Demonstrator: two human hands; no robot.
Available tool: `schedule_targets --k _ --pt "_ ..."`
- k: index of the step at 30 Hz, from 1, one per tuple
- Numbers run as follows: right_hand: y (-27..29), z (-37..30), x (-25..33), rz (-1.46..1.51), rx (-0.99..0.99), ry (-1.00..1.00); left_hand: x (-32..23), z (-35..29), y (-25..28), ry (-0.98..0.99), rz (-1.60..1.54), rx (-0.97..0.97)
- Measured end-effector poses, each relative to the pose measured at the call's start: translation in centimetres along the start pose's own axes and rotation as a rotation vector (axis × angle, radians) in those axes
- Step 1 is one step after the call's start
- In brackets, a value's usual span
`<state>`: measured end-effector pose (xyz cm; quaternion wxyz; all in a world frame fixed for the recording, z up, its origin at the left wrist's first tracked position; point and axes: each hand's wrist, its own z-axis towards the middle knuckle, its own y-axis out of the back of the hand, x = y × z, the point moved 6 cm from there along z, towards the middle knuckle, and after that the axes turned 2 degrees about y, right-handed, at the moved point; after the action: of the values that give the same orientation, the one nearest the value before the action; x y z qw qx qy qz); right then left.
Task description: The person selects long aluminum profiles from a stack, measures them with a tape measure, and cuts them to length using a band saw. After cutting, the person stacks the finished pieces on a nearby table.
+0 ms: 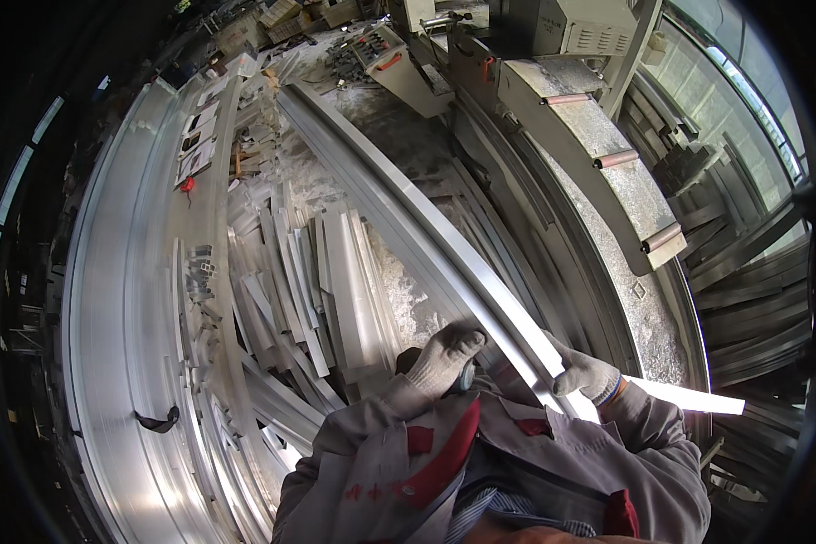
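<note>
A long silvery aluminium profile point(426, 240) with a raised channel runs slantwise from my body toward the far left. My right hand point(587, 374), in a pale knitted glove, grips its near end, the thumb over the edge and the other fingers hidden. My left hand point(444, 360), gloved too, is closed just left of the profile near my chest. Its fingers are curled and partly blurred, so whether they touch the profile cannot be made out. A small dark rounded thing point(466, 375) shows just under that hand.
Wide aluminium panels point(122, 299) lie stacked along the left, with papers point(198, 145) on a ledge. Many offcut strips point(344, 281) are piled between. At right stands a machine bed with rollers point(616, 160); a control box point(378, 50) stands beyond. More profiles point(752, 308) are stacked far right.
</note>
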<state>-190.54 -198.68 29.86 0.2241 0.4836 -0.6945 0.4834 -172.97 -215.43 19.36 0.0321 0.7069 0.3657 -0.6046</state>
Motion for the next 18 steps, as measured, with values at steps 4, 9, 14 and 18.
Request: schedule_targets --k 4,9,14,18 --pt "2.8 5.6 5.6 -0.034 -0.067 0.040 -4.4 7.5 2.8 -0.009 0.078 0.073" --pt "7.0 13.7 11.5 -0.127 -0.200 0.041 -10.4 18.8 9.1 -0.037 0.222 0.095" --pt "8.7 20.5 17.8 -0.274 -0.248 0.199 -17.4 27.3 13.5 -0.012 0.129 0.211" --pt "10.1 24.2 20.9 0.141 -0.203 0.116 -22.5 32.7 14.5 -0.047 0.010 0.303"
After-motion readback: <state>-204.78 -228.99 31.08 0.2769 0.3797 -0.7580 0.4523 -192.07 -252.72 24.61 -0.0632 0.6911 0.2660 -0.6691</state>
